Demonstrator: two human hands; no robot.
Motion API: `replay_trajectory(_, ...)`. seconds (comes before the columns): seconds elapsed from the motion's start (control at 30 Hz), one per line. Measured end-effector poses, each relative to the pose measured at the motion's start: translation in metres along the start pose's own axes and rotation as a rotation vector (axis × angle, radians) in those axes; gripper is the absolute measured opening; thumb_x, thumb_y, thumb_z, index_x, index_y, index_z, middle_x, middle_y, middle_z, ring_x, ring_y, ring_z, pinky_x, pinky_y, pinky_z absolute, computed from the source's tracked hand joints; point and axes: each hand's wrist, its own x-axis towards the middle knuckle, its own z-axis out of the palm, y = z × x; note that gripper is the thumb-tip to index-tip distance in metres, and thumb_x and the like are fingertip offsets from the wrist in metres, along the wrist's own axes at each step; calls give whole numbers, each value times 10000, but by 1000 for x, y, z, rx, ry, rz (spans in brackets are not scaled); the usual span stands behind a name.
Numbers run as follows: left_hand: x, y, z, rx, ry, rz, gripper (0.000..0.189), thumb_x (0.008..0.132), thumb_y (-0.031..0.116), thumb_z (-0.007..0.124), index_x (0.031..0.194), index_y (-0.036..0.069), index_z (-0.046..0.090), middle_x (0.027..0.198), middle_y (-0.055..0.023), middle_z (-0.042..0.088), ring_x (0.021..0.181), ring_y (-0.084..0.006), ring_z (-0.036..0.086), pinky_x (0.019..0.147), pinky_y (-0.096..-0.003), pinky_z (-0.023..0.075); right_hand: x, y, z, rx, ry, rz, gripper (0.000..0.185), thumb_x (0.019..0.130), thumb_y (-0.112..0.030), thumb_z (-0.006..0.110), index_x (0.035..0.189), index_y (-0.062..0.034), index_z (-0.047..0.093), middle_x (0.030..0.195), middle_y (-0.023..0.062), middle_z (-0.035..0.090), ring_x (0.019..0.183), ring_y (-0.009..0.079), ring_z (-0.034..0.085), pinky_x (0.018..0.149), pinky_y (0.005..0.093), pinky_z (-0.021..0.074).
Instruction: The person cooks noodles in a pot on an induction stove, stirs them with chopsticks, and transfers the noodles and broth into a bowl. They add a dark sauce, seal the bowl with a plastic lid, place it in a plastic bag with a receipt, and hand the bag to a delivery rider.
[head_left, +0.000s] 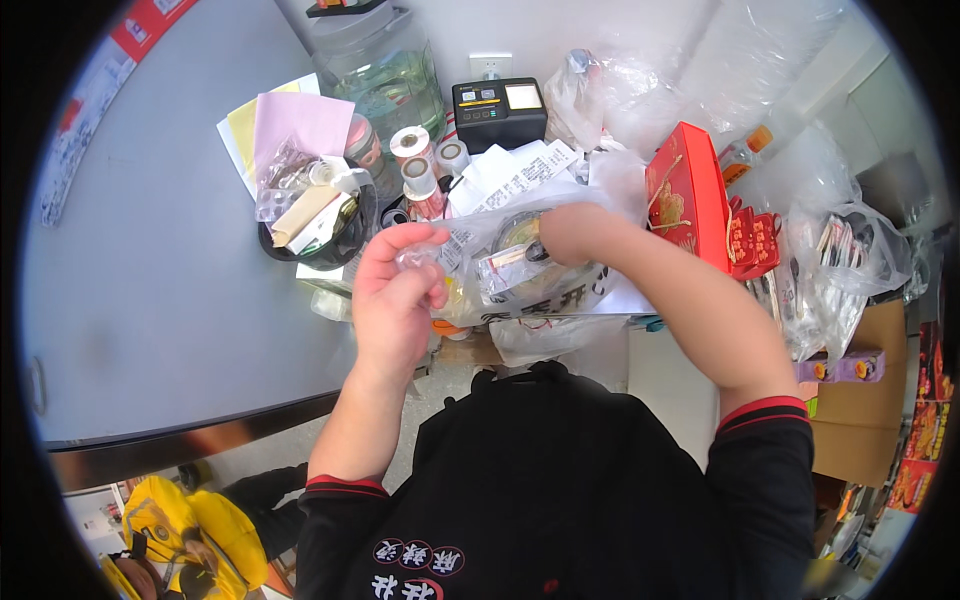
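Note:
A clear plastic bag (495, 306) with large dark writing lies on the counter in front of me. Inside it is a round takeaway bowl (517, 231) with a see-through lid. A wrapped cutlery packet (511, 270) rests over the bowl's near side. At the bag's left end my left hand (397, 281) has its fingers curled round bunched clear plastic. My right hand (574, 234) reaches over the bowl from the right, bent at the wrist. Its fingertips are hidden, so whether they grip anything does not show.
Behind the bag are label rolls (420, 178), printed receipts (525, 176) and a black label printer (501, 112). A cluttered black basket (319, 251) stands left, a red gift box (690, 195) right. At lower left is a person in yellow (225, 525).

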Motion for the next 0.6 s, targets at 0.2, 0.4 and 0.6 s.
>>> replay_trajectory(0.2, 9, 6, 1, 222, -170, 65, 593, 850, -88, 598, 1419, 29, 479, 1304, -139, 598, 931, -153, 614, 851, -319, 524, -6, -5, 16, 65, 70, -30, 389, 846, -78, 646, 1232, -32, 661, 1179, 186, 705, 1106, 359, 675, 957, 432, 532)
replay_trajectory(0.4, -7, 2, -48, 939, -187, 401, 1064, 734, 130, 852, 1596, 27, 236, 1539, -203, 420, 1380, -328, 454, 1173, -466, 355, -193, 51, 16, 361, 1004, -506, 603, 738, 55, 704, 1315, -7, 541, 1268, 156, 607, 1216, 337, 573, 946, 441, 524)
replay_trajectory(0.6, 31, -55, -39, 897, -374, 146, 1332, 587, 283, 983, 1610, 19, 172, 1588, -207, 351, 1480, -314, 327, 1211, -437, 290, -133, 49, 86, 846, 857, -17, 1170, 664, -63, 891, 1593, 1, 183, 1591, 220, 262, 1424, 343, 418, 1154, 452, 394)
